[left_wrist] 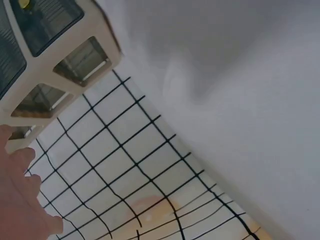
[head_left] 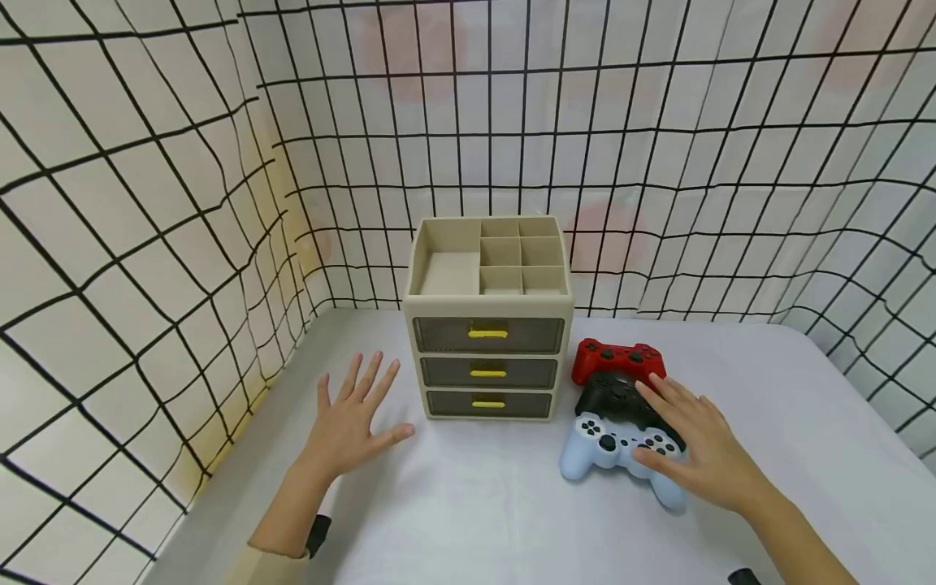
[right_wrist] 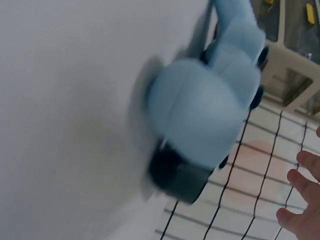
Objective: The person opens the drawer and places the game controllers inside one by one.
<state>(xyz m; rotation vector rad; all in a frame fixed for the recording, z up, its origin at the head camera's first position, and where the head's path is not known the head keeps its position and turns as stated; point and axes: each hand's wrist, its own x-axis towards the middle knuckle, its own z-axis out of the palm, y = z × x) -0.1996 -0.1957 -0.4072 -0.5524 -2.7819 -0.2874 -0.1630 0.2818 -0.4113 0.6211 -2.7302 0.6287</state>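
Toward the left edge of the table (head_left: 453,504), the left hand (head_left: 351,431) spreads wide and empty, beside the drawer unit (head_left: 487,303) standing near the back edge. Right of that, bunched back to front, lie a red controller (head_left: 620,357), a black controller (head_left: 617,394) and a light-blue controller (head_left: 621,449), probably light, stiff and smooth, best held by a grip; the right hand (head_left: 698,451), fingers splayed, hovers over them.

A hand could pass across the table (head_left: 468,504) before the cabinet (head_left: 488,355), between the left hand (head_left: 353,431) and the blue controller (head_left: 621,447). The black controller (head_left: 613,392) and red controller (head_left: 610,356) block the cabinet's right flank; the grid (head_left: 490,135) bars back and sides.
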